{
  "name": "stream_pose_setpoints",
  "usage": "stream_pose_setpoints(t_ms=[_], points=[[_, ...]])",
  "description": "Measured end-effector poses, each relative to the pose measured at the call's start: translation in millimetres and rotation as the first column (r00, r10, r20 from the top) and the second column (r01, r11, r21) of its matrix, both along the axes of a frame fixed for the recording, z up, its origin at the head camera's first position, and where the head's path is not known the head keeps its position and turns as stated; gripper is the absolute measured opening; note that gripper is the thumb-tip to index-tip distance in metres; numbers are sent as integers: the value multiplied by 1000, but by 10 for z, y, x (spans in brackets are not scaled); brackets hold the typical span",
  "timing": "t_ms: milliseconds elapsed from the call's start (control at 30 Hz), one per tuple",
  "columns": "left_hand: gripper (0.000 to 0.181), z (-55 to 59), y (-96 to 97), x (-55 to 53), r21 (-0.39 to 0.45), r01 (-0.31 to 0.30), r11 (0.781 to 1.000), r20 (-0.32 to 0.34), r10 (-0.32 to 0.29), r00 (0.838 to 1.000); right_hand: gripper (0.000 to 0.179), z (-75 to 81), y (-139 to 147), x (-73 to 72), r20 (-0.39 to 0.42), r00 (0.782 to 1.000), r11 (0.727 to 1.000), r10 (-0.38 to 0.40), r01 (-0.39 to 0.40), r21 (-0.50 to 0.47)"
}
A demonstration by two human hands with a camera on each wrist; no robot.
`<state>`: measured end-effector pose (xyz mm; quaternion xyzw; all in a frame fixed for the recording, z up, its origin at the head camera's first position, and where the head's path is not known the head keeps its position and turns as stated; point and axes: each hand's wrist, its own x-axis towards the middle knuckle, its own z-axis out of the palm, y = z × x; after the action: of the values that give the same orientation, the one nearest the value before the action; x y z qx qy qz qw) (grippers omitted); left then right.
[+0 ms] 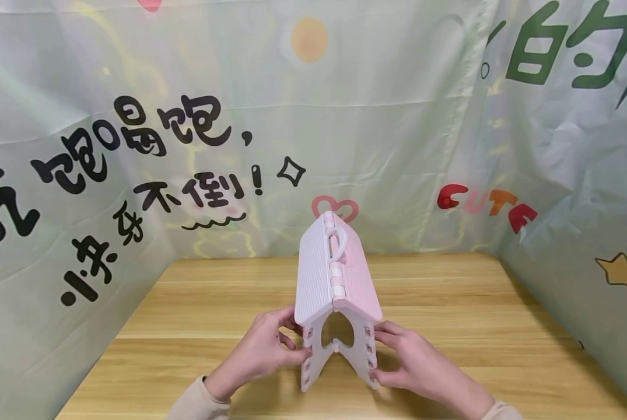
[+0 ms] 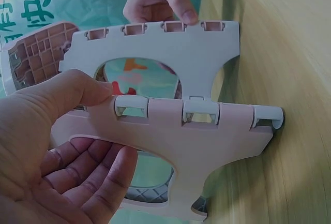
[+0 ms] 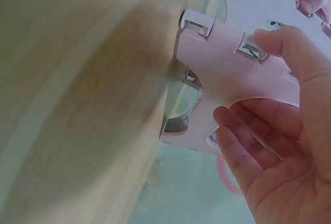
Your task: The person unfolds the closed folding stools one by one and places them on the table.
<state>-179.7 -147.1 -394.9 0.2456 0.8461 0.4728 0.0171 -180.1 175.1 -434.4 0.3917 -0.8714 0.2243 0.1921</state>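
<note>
Partly curled, the left grip (image 1: 268, 344) and the right grip (image 1: 410, 356) are being applied to opposite side panels of a pink-and-white, half-folded plastic step stool (image 1: 315, 268); at each, a panel edge is being pinched between thumb and bent fingers. On the light wood-grained desk (image 1: 240, 280) the stool is being held upright between them, a pale looped handle (image 1: 344, 242) being carried along its roof-like ridge. Behind, the desk is being enclosed by pale green cloth (image 1: 371, 146), on which black Chinese characters (image 1: 207, 189) and coloured letters (image 1: 502, 202) are being displayed.
</note>
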Motion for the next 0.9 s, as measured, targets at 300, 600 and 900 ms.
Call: stream_pose_setpoints(t_ms=[300, 600, 900], points=[[53, 1, -45, 8, -9, 7, 1000, -9, -7, 1000, 53, 0, 62, -12, -25, 1000, 1000, 11, -10, 15], [52, 0, -67, 9, -14, 3, 1000, -16, -4, 1000, 51, 11, 97, -32, -55, 998, 999, 32, -31, 25], [55, 9, -58, 11, -18, 10, 1000, -20, -10, 1000, 52, 19, 78, -25, -15, 999, 999, 30, -30, 30]])
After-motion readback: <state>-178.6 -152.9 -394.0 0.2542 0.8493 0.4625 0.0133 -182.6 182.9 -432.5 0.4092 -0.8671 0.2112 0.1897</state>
